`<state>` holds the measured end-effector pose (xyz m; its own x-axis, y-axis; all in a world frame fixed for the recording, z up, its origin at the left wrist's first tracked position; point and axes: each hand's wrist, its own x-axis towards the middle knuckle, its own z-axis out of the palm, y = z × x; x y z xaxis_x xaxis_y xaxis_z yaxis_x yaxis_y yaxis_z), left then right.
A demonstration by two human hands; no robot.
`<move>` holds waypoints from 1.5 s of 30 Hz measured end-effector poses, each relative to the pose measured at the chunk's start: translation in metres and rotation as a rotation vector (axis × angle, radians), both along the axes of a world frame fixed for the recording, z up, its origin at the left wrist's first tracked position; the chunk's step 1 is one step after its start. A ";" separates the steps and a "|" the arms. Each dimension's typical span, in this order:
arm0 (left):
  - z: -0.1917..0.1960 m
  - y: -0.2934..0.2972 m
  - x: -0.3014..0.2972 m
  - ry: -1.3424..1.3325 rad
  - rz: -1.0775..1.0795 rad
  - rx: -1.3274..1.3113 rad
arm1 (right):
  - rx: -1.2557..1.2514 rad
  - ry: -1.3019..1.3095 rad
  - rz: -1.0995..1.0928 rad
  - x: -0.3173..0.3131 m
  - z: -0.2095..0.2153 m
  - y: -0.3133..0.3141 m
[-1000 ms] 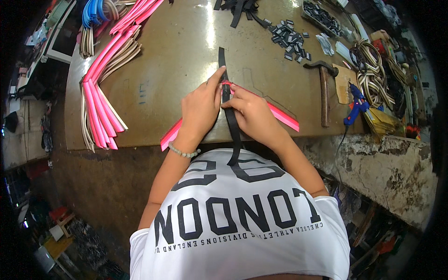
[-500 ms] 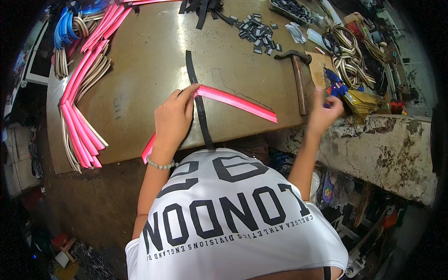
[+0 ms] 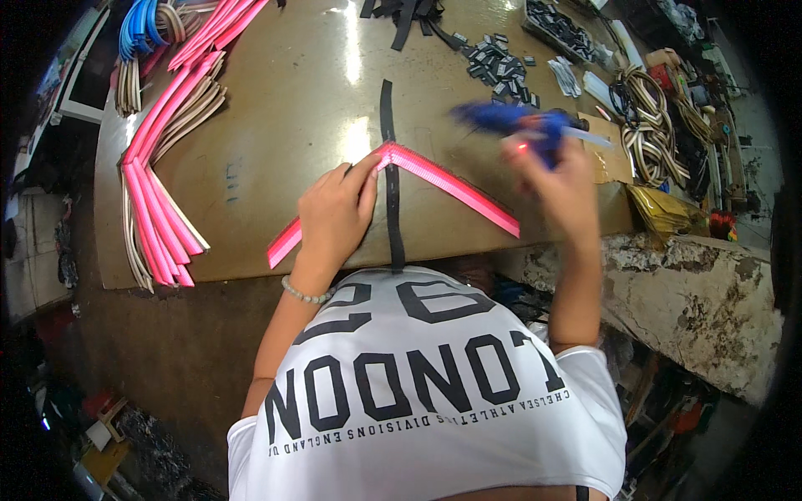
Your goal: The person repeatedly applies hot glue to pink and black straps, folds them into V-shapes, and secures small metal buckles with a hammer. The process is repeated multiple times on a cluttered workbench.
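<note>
My left hand (image 3: 338, 204) pinches a pink pleated strip (image 3: 455, 188) at its bend, where its two arms meet in a wide angle. Under that bend a black strap (image 3: 393, 219) runs across the table toward my body. My right hand (image 3: 555, 179) grips a blue glue gun (image 3: 510, 121), raised right of the pink strip with its nozzle end toward the left. A pale glue stick (image 3: 589, 135) juts from the gun's back. Motion blurs the gun, and a small red light glows on it.
Bent pink strips (image 3: 154, 221) and beige cords (image 3: 180, 125) lie along the table's left side, with blue coils (image 3: 140, 33) behind. Small black pieces (image 3: 501, 71) and black straps (image 3: 405, 21) lie at the back. Coiled beige cord (image 3: 652, 125) and a yellow packet (image 3: 660, 209) sit right.
My right hand has picked up the glue gun from the table's right side and brought it left, toward the pink strip. My left hand stays at the strip's bend. The view has shifted.
</note>
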<state>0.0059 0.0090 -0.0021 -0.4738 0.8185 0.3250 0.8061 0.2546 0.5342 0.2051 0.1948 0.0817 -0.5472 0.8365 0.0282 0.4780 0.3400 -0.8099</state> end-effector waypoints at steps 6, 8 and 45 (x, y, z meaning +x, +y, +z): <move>-0.001 0.000 -0.001 0.029 -0.006 0.051 | 0.012 -0.136 0.246 -0.051 -0.023 -0.006; -0.002 0.000 -0.001 0.005 -0.002 0.078 | 0.035 -0.158 0.248 -0.055 -0.023 -0.002; 0.043 0.001 0.027 -0.994 -0.457 0.132 | -0.045 0.209 0.385 -0.024 -0.007 -0.066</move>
<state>0.0330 0.0095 0.0406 -0.2339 0.9701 0.0645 0.0055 -0.0650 0.9979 0.1814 0.1291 0.0746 -0.8055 0.5759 0.1396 0.1481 0.4237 -0.8936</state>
